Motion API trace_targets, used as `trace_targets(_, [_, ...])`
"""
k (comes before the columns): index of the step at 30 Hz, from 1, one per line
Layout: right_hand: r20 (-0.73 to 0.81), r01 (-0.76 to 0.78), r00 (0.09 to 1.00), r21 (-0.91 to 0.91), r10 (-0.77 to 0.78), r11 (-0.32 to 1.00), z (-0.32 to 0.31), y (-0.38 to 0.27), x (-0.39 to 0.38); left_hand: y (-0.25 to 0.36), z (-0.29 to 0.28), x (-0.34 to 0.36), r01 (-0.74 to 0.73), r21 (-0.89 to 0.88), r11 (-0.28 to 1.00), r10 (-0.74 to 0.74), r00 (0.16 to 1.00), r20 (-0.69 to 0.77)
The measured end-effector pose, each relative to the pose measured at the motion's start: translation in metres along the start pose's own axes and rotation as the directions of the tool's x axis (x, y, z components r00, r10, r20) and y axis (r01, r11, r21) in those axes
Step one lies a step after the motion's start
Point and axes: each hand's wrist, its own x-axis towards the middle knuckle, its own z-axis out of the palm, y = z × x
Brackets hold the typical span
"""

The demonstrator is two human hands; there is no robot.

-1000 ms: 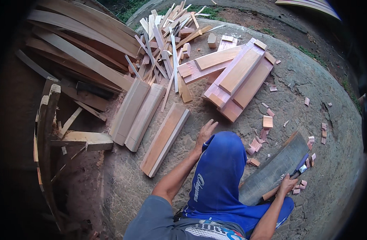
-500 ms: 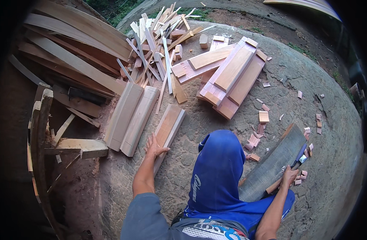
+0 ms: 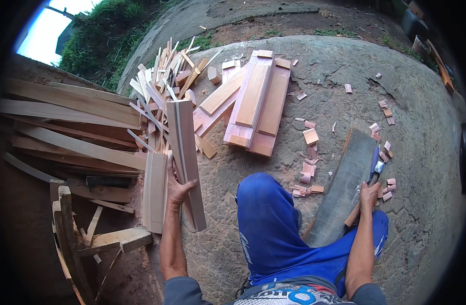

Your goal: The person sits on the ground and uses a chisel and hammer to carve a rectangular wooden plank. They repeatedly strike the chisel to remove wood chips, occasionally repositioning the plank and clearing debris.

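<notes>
Pale wood plank [image 3: 184, 160] is lifted at nine o'clock in the left hand [image 3: 176, 189], clasped around it; the right hand [image 3: 369, 193] grips what seems a chisel [image 3: 374, 170] on the grey board [image 3: 345, 185]. Cut stack [image 3: 256, 104] lies at twelve; many planks remain.

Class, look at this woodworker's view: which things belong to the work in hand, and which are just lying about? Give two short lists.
In hand:
- long pale wooden plank, gripped by left hand
- blue-handled chopping tool, in right hand
- grey weathered board, under that tool

Lying about:
- stacked reddish planks
- thin pale splinters
- small reddish offcuts
- long rough slabs
</notes>
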Motion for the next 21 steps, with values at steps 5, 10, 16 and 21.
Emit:
trace_targets(5, [0.016,-0.029,1.0,0.147,0.026,0.989,0.004,-0.003,-0.001,0.158,0.058,0.124,-0.327,-0.321,0.889,0.357,0.933,0.041])
trace_targets(10, [0.031,-0.074,0.997,0.169,0.07,0.983,0.005,-0.015,-0.005,0.22,0.143,0.22,-0.084,-0.762,0.642,0.45,0.846,0.286])
trace_targets(16, [0.016,-0.069,0.998,0.252,0.067,0.965,-0.002,-0.017,-0.009,0.233,0.37,0.182,0.489,-0.826,0.281,0.61,0.574,0.547])
trace_targets(21, [0.142,-0.136,0.985,0.292,0.097,0.947,-0.014,-0.025,-0.012,0.136,0.459,0.077,0.805,-0.583,0.105,0.475,0.475,0.741])
